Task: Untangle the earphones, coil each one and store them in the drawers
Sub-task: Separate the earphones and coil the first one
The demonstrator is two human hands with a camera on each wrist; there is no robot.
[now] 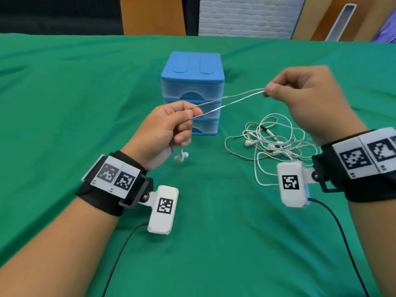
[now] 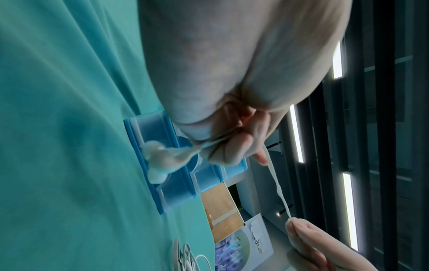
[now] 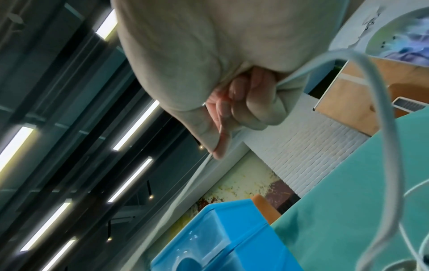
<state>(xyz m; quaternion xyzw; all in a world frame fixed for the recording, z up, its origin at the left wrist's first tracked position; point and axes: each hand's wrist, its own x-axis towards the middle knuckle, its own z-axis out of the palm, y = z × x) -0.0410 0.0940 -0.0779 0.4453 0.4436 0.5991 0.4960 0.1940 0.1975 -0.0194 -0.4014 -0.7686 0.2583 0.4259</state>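
Observation:
A white earphone cable (image 1: 225,102) runs as two taut strands in the air between my hands, in front of the blue drawer unit (image 1: 192,91). My left hand (image 1: 188,113) pinches one end between thumb and forefinger; its earbuds (image 1: 181,157) dangle below the fist, blurred in the left wrist view as earbuds (image 2: 160,161). My right hand (image 1: 269,91) pinches the other end, higher and to the right. A tangled heap of white earphones (image 1: 272,142) lies on the green cloth under my right hand. All three drawers look closed.
The green cloth (image 1: 85,93) covers the whole table. Orange panels (image 1: 152,16) and a white brick wall (image 1: 246,16) stand beyond the far edge. Black leads (image 1: 334,221) trail from the wrist cameras across the near cloth.

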